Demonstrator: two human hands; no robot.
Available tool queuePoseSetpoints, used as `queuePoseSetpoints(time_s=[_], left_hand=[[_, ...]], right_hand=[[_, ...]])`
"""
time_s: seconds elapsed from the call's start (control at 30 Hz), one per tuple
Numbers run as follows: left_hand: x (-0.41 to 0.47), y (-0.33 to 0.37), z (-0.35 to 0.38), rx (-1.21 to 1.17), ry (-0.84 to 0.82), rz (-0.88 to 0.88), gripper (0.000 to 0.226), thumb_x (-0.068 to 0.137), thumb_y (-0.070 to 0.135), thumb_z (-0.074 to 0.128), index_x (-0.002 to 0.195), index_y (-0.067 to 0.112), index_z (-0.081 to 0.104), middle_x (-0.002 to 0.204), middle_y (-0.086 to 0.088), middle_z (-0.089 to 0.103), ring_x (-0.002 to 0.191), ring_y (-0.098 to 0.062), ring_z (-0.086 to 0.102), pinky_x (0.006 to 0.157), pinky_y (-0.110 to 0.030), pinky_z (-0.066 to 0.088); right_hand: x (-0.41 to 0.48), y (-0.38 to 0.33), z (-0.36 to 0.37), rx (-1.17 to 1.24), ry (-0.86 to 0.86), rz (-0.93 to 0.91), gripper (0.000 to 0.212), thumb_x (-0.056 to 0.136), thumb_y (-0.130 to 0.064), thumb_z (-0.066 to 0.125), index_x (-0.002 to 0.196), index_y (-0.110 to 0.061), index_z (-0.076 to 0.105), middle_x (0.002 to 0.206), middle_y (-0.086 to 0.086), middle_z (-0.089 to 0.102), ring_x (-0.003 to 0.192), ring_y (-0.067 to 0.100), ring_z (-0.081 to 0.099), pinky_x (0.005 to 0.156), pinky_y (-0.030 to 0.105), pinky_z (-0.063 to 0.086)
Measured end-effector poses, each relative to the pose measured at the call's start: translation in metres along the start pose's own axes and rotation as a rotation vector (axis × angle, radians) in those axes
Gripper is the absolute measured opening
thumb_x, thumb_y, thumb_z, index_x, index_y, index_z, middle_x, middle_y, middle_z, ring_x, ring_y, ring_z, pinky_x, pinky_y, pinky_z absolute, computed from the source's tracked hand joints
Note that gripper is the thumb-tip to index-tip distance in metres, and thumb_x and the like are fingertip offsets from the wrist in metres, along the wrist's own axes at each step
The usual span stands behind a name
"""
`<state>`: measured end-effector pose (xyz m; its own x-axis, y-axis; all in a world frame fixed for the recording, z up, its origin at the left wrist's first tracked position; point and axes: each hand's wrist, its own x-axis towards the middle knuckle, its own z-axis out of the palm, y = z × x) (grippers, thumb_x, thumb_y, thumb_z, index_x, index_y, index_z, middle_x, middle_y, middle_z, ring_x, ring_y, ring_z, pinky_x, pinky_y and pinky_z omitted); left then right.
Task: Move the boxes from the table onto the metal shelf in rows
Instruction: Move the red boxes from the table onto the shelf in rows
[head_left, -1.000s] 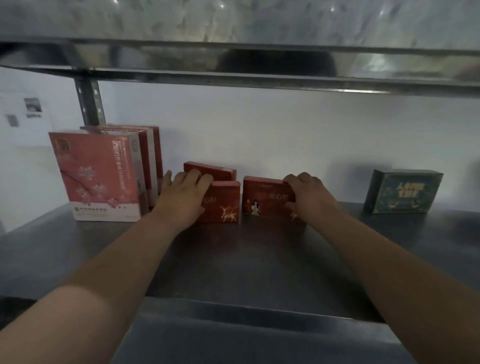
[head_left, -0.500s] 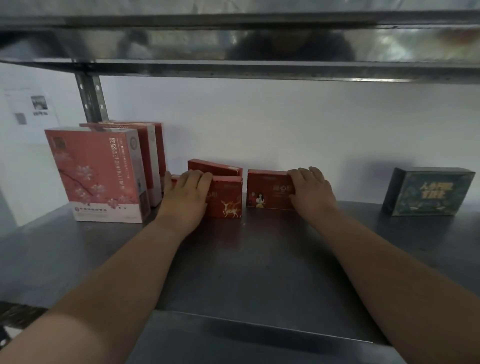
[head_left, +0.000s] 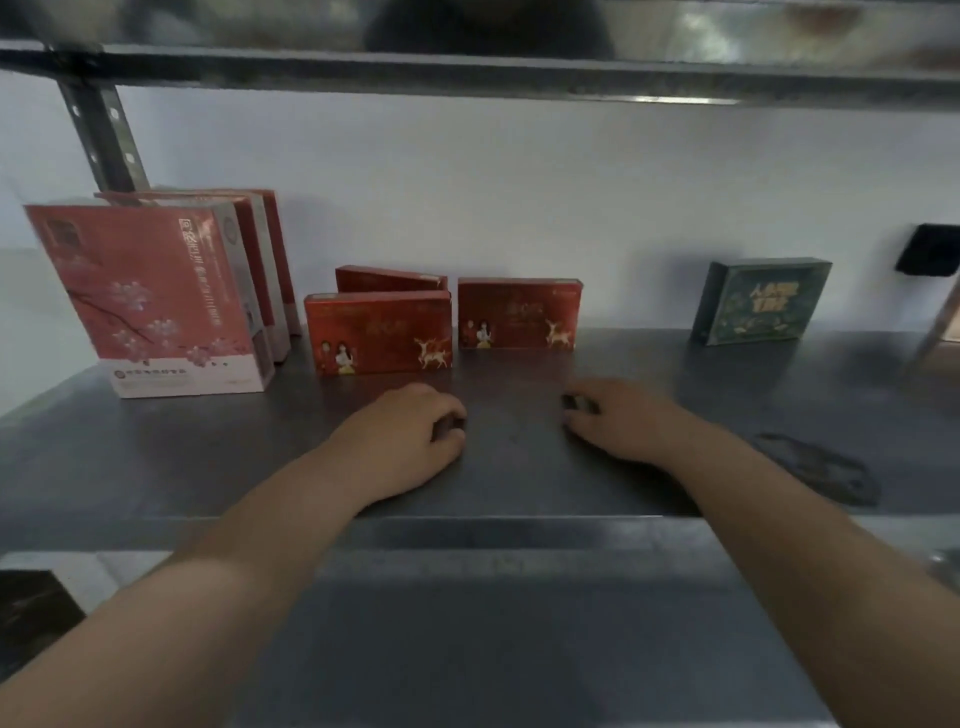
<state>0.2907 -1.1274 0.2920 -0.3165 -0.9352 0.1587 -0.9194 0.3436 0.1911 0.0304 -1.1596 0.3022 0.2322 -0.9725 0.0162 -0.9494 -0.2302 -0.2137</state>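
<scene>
Two small red boxes with deer pictures stand upright on the metal shelf (head_left: 156, 457): the left red box (head_left: 378, 332) and the right red box (head_left: 518, 313), with a third red box (head_left: 390, 279) leaning behind the left one. My left hand (head_left: 410, 436) hovers over the shelf in front of the left box, fingers loosely curled, holding nothing. My right hand (head_left: 623, 418) is in front of the right box, fingers loosely curled, also holding nothing. Neither hand touches a box.
Tall pink boxes (head_left: 156, 296) stand in a row at the left by the shelf post (head_left: 101, 135). A dark green box (head_left: 761, 301) stands at the right. An upper shelf (head_left: 467, 73) runs close overhead. A dark smudge (head_left: 821, 467) marks the shelf at right.
Both hands have let go of the small red boxes and drawn back toward me. The two boxes stay standing on the shelf.
</scene>
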Motion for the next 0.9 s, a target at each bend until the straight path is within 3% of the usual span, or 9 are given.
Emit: queuePoseSetpoints(time_s=[0.13, 0.27, 0.37, 0.43, 0.5, 0.57, 0.63, 0.73, 0.9], left_hand=[[-0.034, 0.037, 0.012, 0.021, -0.051, 0.081, 0.055, 0.100, 0.055, 0.032, 0.150, 0.032, 0.037, 0.155, 0.002, 0.037, 0.143, -0.023, 0.032, 0.116, -0.040, 0.027], [-0.063, 0.071, 0.031, 0.152, -0.049, 0.152, 0.068, 0.099, 0.060, 0.028, 0.158, 0.030, 0.011, 0.166, 0.002, 0.011, 0.152, -0.024, 0.007, 0.122, -0.040, 0.008], [-0.090, 0.101, 0.054, 0.174, 0.004, 0.227, 0.069, 0.101, 0.054, 0.032, 0.159, 0.027, 0.006, 0.167, -0.001, 0.002, 0.153, -0.022, -0.006, 0.123, -0.042, -0.005], [-0.110, 0.125, 0.075, 0.123, 0.100, 0.328, 0.060, 0.098, 0.046, 0.042, 0.154, 0.024, 0.034, 0.161, -0.011, 0.028, 0.151, -0.033, 0.014, 0.123, -0.052, 0.010], [-0.129, 0.152, 0.103, 0.048, 0.145, 0.441, 0.055, 0.091, 0.041, 0.048, 0.141, 0.019, 0.053, 0.142, -0.011, 0.054, 0.139, -0.036, 0.040, 0.114, -0.054, 0.033], [-0.146, 0.185, 0.133, -0.014, 0.080, 0.509, 0.048, 0.088, 0.037, 0.050, 0.132, 0.017, 0.060, 0.124, -0.007, 0.063, 0.122, -0.031, 0.055, 0.100, -0.045, 0.047], [-0.164, 0.219, 0.162, -0.064, -0.019, 0.552, 0.043, 0.086, 0.034, 0.052, 0.123, 0.016, 0.064, 0.108, -0.004, 0.066, 0.104, -0.028, 0.061, 0.086, -0.041, 0.052], [-0.197, 0.266, 0.208, -0.061, -0.210, 0.626, 0.046, 0.087, 0.036, 0.048, 0.126, 0.015, 0.062, 0.104, -0.002, 0.065, 0.096, -0.025, 0.061, 0.078, -0.041, 0.053], [-0.267, 0.323, 0.279, -0.049, -0.524, 0.805, 0.045, 0.091, 0.039, 0.052, 0.132, 0.022, 0.058, 0.119, 0.002, 0.063, 0.109, -0.022, 0.058, 0.088, -0.037, 0.049]], right_hand=[[-0.072, -0.002, 0.015, -0.004, 0.116, -0.053, 0.047, 0.104, -0.046, 0.041, 0.147, -0.029, 0.045, 0.147, 0.001, 0.050, 0.135, 0.024, 0.045, 0.108, 0.033, 0.035], [-0.143, 0.003, 0.035, -0.082, 0.172, -0.077, 0.055, 0.105, -0.046, 0.042, 0.156, -0.030, 0.031, 0.164, -0.001, 0.029, 0.151, 0.021, 0.022, 0.120, 0.031, 0.014], [-0.197, 0.016, 0.067, -0.127, 0.289, -0.098, 0.062, 0.097, -0.045, 0.051, 0.155, -0.031, 0.035, 0.166, 0.002, 0.025, 0.154, 0.026, 0.017, 0.120, 0.047, 0.024], [-0.229, 0.028, 0.090, -0.097, 0.278, -0.020, 0.058, 0.093, -0.041, 0.057, 0.148, -0.030, 0.045, 0.160, 0.003, 0.037, 0.150, 0.028, 0.028, 0.114, 0.049, 0.034], [-0.261, 0.042, 0.115, -0.063, 0.256, 0.056, 0.048, 0.090, -0.038, 0.059, 0.137, -0.026, 0.056, 0.138, 0.004, 0.060, 0.129, 0.029, 0.055, 0.099, 0.046, 0.050], [-0.299, 0.060, 0.143, -0.018, 0.224, 0.160, 0.039, 0.087, -0.036, 0.060, 0.124, -0.024, 0.065, 0.111, 0.000, 0.071, 0.100, 0.027, 0.068, 0.075, 0.039, 0.057], [-0.344, 0.077, 0.170, 0.007, 0.153, 0.262, 0.036, 0.087, -0.035, 0.061, 0.120, -0.024, 0.067, 0.100, -0.001, 0.071, 0.089, 0.026, 0.068, 0.064, 0.035, 0.055], [-0.418, 0.096, 0.205, 0.089, -0.023, 0.392, 0.041, 0.095, -0.039, 0.051, 0.134, -0.027, 0.057, 0.110, 0.001, 0.068, 0.101, 0.027, 0.064, 0.076, 0.040, 0.055], [-0.538, 0.105, 0.257, 0.184, -0.156, 0.591, 0.040, 0.100, -0.042, 0.043, 0.135, -0.025, 0.053, 0.120, 0.000, 0.063, 0.111, 0.025, 0.059, 0.083, 0.036, 0.051]])
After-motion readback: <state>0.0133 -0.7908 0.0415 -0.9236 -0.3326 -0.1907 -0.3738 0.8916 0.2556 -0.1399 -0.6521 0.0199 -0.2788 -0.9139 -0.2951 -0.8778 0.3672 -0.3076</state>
